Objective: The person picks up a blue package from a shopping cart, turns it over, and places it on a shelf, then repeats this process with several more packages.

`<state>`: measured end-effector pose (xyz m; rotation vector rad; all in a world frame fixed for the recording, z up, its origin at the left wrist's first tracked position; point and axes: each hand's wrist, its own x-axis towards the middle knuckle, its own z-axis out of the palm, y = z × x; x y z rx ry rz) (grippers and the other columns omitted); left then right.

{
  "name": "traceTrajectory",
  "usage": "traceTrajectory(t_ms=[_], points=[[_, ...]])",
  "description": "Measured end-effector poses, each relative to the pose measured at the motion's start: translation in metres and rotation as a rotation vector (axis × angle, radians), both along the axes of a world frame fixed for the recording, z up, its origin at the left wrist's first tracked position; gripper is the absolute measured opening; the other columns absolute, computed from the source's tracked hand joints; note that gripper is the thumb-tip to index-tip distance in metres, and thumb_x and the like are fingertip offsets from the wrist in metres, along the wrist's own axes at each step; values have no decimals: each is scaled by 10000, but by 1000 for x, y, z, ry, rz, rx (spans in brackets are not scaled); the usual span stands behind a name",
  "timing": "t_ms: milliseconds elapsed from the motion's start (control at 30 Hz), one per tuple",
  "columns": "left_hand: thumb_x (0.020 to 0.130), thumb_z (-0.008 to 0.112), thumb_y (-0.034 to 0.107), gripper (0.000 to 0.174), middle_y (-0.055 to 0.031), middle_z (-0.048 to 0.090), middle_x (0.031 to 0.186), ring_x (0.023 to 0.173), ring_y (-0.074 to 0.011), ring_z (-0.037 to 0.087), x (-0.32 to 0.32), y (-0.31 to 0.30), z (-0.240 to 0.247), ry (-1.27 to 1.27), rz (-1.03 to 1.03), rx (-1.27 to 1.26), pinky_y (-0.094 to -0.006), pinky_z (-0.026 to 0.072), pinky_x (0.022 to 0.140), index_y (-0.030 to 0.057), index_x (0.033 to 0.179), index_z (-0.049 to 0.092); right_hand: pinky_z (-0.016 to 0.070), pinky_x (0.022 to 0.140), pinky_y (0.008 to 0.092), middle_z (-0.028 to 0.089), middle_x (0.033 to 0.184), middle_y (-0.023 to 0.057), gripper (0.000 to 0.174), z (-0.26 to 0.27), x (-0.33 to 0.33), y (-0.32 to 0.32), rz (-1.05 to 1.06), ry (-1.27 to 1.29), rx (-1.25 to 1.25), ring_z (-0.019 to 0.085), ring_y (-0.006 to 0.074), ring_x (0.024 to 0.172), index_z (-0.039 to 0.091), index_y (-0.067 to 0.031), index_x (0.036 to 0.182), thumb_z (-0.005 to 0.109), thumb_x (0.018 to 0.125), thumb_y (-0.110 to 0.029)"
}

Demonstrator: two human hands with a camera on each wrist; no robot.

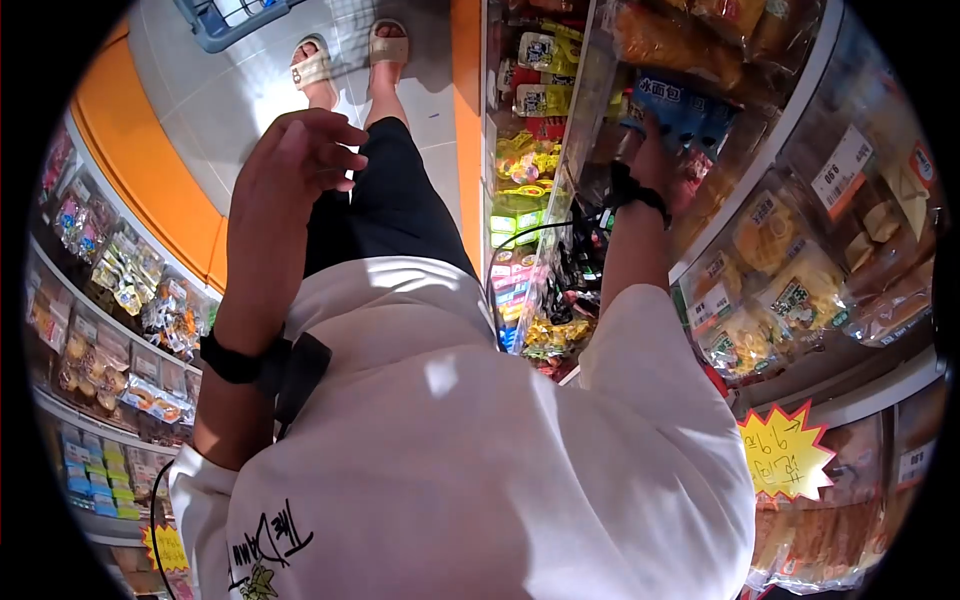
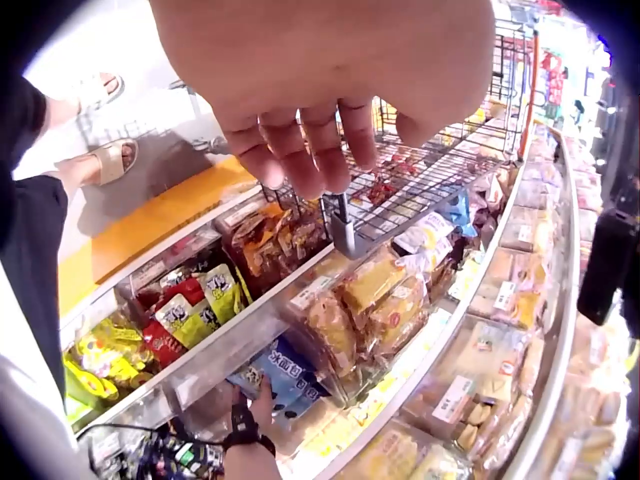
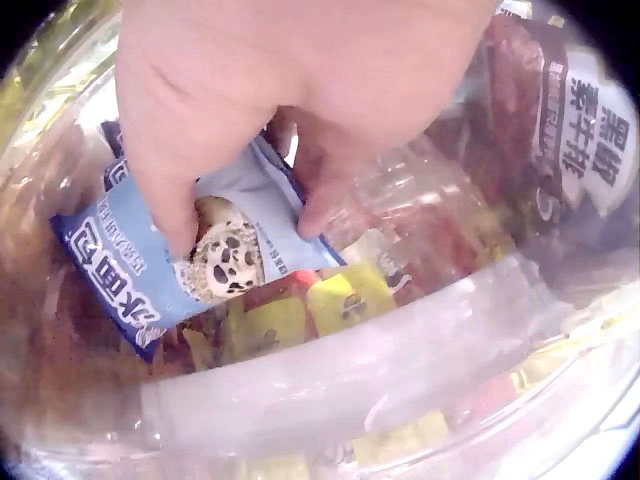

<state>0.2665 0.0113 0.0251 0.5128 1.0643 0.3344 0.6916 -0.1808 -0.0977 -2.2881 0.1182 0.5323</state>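
Note:
My right hand is down among the packaged goods on the shelf to the right. Thumb and fingers pinch a blue bread packet, printed with a spotted loaf and white Chinese characters. In the right wrist view the packet tilts over a clear-walled bin with yellow and red packs in it. Raised in front of my body, my left hand holds nothing, its fingers loosely bent. The left wrist view has those fingers overlapping a wire rack with a grey end piece.
A dark-labelled pack lies beside the right hand. Bagged breads with price tags line the right shelves. Snack shelves curve along the left. A grey-blue basket stands on the floor near the feet. A black cable runs to the right wrist.

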Motion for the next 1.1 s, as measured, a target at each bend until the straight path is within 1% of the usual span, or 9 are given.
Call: traceTrajectory(t_ms=[100,167,333,433,600,767,900,1000,1100], points=[[1074,306,312,390,-90,641,1101,966,-164,608,-5,1,10,-88,-37,-20,-299,464,863,21,1168,549,582,806,329,472,1386,98,1048,-6,8,1,-97,90,74,542,282,1187,224,-127,1472,895,669,-71],[1068,314,338,408,-91,645,1097,971,-169,607,-6,8,19,-69,-146,47,-305,461,869,21,1168,551,567,839,356,466,1403,102,1072,-2,6,15,-170,114,74,540,283,1185,215,-126,1476,900,655,-61],[1056,355,352,406,-97,633,1096,995,-172,599,0,32,66,-11,-202,167,-300,440,890,15,1175,547,537,852,321,555,1330,83,872,-31,39,-27,33,36,-28,567,215,1134,399,-65,1406,895,699,-186],[1061,348,318,382,-102,617,1112,1028,-172,590,-1,47,95,-31,-185,271,-301,434,896,11,1183,540,349,1058,431,498,1421,100,954,-39,37,-46,291,-71,-101,467,280,1280,374,-51,1426,907,657,-237],[1052,406,278,341,-122,653,1080,957,-157,624,-8,65,130,7,-55,409,-279,481,834,-4,1154,568,471,980,401,624,1228,146,937,-2,-1,-12,392,-141,-240,579,279,1142,424,45,1368,914,619,-231],[1048,423,306,348,-108,644,1079,971,-168,618,-17,65,154,89,30,498,-290,476,836,13,1162,573,491,969,480,622,1223,242,831,48,-17,29,538,-300,-540,581,414,1152,490,5,1354,850,685,-332],[1047,429,320,350,-101,634,1077,980,-178,611,-15,48,157,128,101,502,-299,468,843,20,1160,569,494,973,487,626,1208,253,913,74,-15,50,764,-176,-711,593,391,1141,381,-16,1443,832,714,-331],[1044,443,317,345,-94,632,1046,962,-177,612,-5,40,166,147,90,515,-295,467,840,15,1152,568,504,957,488,625,1224,249,927,58,-14,47,885,-292,-713,589,393,1152,332,-44,1490,812,742,-311],[1045,437,316,341,-90,634,1043,948,-171,614,4,42,167,146,62,535,-292,468,836,17,1143,569,487,999,487,537,1369,234,993,-26,3,14,786,-237,-354,515,400,1261,274,-111,1538,824,738,-318]])
